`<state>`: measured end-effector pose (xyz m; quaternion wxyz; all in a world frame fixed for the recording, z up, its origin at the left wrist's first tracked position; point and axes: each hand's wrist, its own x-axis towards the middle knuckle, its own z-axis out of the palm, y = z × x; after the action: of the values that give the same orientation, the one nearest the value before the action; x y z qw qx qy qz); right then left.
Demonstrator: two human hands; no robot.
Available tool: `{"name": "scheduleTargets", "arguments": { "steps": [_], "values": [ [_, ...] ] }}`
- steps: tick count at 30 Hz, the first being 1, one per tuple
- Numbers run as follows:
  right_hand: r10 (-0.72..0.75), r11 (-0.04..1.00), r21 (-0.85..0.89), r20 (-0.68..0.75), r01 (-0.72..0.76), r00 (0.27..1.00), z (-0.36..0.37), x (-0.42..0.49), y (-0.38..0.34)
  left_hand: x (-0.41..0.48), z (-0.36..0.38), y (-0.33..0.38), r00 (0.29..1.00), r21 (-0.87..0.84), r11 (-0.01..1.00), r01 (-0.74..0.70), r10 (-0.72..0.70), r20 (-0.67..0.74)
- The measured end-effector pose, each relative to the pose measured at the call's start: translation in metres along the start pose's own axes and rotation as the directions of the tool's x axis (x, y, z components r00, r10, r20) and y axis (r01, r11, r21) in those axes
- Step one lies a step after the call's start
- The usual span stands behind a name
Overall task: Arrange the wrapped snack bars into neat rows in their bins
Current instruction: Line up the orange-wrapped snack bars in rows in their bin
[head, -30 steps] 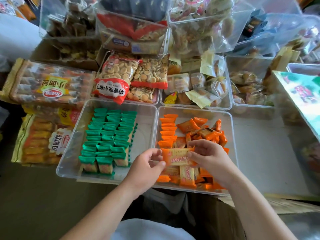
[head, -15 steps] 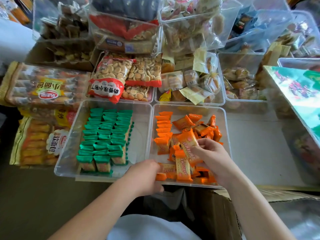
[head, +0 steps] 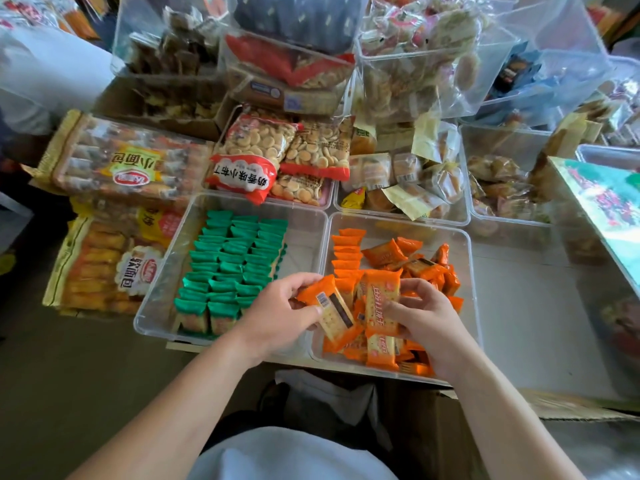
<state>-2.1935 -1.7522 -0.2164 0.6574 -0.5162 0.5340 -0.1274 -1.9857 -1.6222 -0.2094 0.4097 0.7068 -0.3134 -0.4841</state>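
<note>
Over the near end of the right-hand clear plastic bin (head: 398,220), the left grip (head: 277,306) pinches one orange-wrapped snack bar (head: 332,310) between thumb and curled fingers. The bar is tilted, its barcode side up. Just beside it, the right grip (head: 426,317) grasps a second orange-wrapped bar (head: 382,299) upright by its right edge, printed face toward the camera. Under both hands, more orange bars lie jumbled at the bin's near end.

Along the bin's left wall a single row of orange bars (head: 346,251) stands on edge, running toward the far wall. To the right of that row, a loose heap of orange bars (head: 415,263) lies at all angles.

Set against this bin on the left, a second clear plastic bin (head: 304,244) holds green-wrapped snack bars (head: 235,258) packed in tidy rows toward its left side.

Beyond the two bins lie red-and-clear bags of small round biscuits (head: 252,157). Left of them, large clear packs of bread rolls (head: 117,161) are stacked. Pale bench (head: 526,306) shows to the right of the orange bin.
</note>
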Motion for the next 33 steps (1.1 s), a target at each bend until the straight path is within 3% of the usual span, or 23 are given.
{"name": "scheduleTargets", "arguments": {
  "steps": [3, 9, 15, 22, 25, 28, 33],
  "values": [
    [0.008, 1.0, -0.001, -0.019, -0.008, 1.0, 0.001, -0.003, -0.001, -0.001, 0.002, -0.003, 1.0, -0.071, 0.997, -0.01, 0.01, -0.008],
    [-0.005, 0.999, -0.046, 0.035, 0.006, 0.999, 0.004, -0.007, -0.005, 0.002, 0.007, -0.014, 0.983, -0.088, 0.996, 0.002, -0.018, -0.18],
    [-0.099, 0.972, -0.216, -0.033, 0.09, 0.995, 0.014, 0.019, -0.014, 0.004, 0.001, -0.022, 0.947, -0.14, 0.99, 0.016, -0.06, -0.314],
    [-0.009, 0.995, -0.101, 0.053, 0.014, 0.999, 0.026, 0.056, -0.011, 0.006, -0.012, -0.031, 0.965, -0.322, 0.947, 0.012, -0.095, -0.245],
    [-0.06, 0.944, -0.322, 0.06, 0.077, 0.996, 0.028, 0.068, -0.006, 0.009, -0.01, -0.037, 0.965, -0.388, 0.921, 0.039, -0.136, -0.226],
    [-0.104, 0.801, -0.584, 0.08, 0.131, 0.991, 0.037, 0.084, 0.006, 0.011, -0.002, -0.042, 0.976, -0.38, 0.923, 0.063, -0.136, -0.169],
    [-0.124, 0.754, -0.648, 0.023, 0.109, 0.992, 0.056, 0.099, 0.024, 0.01, 0.006, -0.046, 0.97, -0.198, 0.98, 0.032, -0.078, -0.23]
  ]
}}
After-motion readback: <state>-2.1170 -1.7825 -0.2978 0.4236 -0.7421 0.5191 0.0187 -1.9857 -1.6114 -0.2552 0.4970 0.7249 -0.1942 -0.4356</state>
